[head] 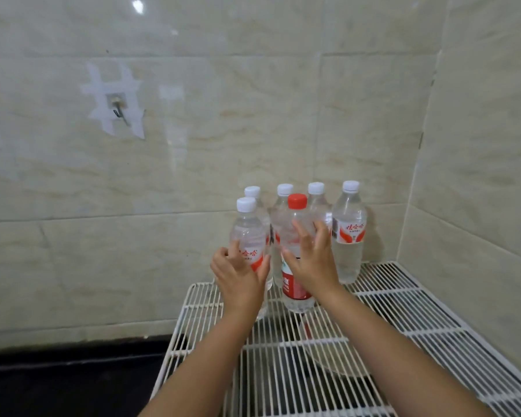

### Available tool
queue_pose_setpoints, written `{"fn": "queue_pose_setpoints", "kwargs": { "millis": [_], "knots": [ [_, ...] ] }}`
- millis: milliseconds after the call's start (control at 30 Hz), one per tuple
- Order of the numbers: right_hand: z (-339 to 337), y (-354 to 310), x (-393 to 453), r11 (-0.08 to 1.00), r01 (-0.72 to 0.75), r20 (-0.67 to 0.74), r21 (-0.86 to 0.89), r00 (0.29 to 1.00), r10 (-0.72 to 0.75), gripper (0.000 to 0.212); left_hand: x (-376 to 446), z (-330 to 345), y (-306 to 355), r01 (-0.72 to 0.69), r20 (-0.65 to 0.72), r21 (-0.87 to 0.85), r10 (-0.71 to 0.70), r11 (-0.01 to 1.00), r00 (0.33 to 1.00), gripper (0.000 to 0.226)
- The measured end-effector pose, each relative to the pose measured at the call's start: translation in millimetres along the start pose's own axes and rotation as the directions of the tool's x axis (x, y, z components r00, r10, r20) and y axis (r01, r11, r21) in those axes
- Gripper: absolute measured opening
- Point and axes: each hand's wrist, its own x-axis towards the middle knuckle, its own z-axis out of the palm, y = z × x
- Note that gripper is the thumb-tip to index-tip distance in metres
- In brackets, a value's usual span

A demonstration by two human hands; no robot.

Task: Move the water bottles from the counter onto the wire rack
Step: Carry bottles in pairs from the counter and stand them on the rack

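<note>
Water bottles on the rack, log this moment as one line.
left hand: grips white-capped bottle | right hand: fingers open against red-capped bottle | wire rack: six bottles upright

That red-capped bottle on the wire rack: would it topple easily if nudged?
Probably somewhat. The red-capped bottle is tall and narrow, standing upright on the wire rack, whose thin bars give uneven footing. It looks full, so likely heavy enough to resist light nudges. Its clear plastic may be slippery.

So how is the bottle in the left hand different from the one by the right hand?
The white-capped bottle has a white cap and a white label with a red swoosh; the red-capped bottle has a red cap and a mostly red label. The left hand grips the first; the right hand has straight fingers against the second. Both are clear and upright on the wire rack.
</note>
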Motion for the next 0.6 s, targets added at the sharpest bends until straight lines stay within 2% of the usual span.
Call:
{"fn": "queue_pose_setpoints", "kwargs": {
  "millis": [100, 200, 300, 400, 500, 600],
  "knots": [
    [-10.1, 0.2, -4.0, 0.999, -0.049, 0.129, -0.013, 0.99, 0.05, 0.051, -6.5, -15.9, -3.3, 0.011, -0.047, -0.048, -0.013, 0.999, 0.999, 0.048],
    [-22.9, -6.7, -5.9, 0.996, -0.08, 0.181, -0.029, 0.98, 0.084, 0.053, -8.7, -32.7, -1.8, -0.018, 0.01, -0.047, 0.018, 0.999, 1.0, 0.05],
    [-38.8, -13.2, 2.0, 0.995, -0.103, 0.149, -0.015, 0.983, 0.104, 0.058, 5.7, -52.9, 10.2, -0.042, 0.022, 0.001, 0.042, 0.999, 0.999, 0.063],
    [-56.4, -23.3, 26.5, 0.984, -0.169, 0.134, -0.054, 0.975, 0.175, 0.056, 32.6, -69.9, 26.3, -0.024, 0.068, 0.089, 0.018, 0.996, 0.998, 0.054],
    [-65.1, -37.0, 55.4, 0.969, -0.187, 0.186, -0.163, 0.959, 0.216, 0.056, 62.7, -78.3, 39.7, -0.067, 0.246, 0.172, 0.023, 0.983, 0.969, 0.057],
    [-61.4, -40.3, 73.8, 0.948, -0.195, 0.32, -0.251, 0.908, 0.271, 0.049, 79.8, -78.4, 45.3, -0.118, 0.475, 0.204, 0.007, 0.972, 0.88, 0.058]
  ]
}}
